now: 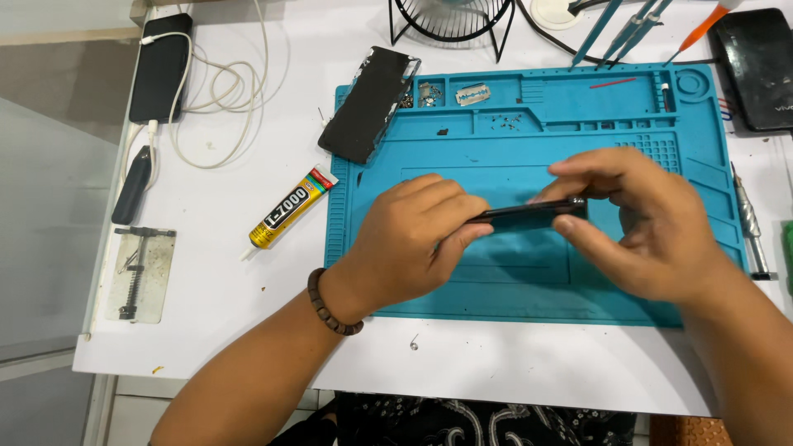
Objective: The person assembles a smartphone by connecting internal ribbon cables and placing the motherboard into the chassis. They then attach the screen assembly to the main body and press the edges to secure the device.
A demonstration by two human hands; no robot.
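- Both hands pinch a thin, flat black phone (529, 215) edge-on above the blue silicone work mat (512, 289); the left hand (405, 248) closes thumb and fingers on its left end, the right hand (636, 223) clamps its right end between thumb and fingertips, likely so that the narrow side faces the eye for inspection.
- Far left: a black phone on a white charging cable (161, 66) and a grey metal clamp plate with a spring screw (140, 272) lie on the white table (231, 314), well apart from the hands.
- Left of the mat: a yellow-and-black tube of adhesive (291, 208) lies slantwise with its nozzle pointing down-left, near the left wrist, which wears a brown bead bracelet (330, 306).
- Mat's upper left corner: a black rectangular panel with adhesive residue (368, 103) rests half on the mat, half on the table.
- Mat's top trays: a razor blade (473, 94) and small screws, too small to count.
- Right edge: a silver screwdriver (750, 227) lies beside the mat.
- Hidden: the held phone's faces and its middle underside; the fingers cover both ends. A black wire fan and teal tool handles are cut off at the top.
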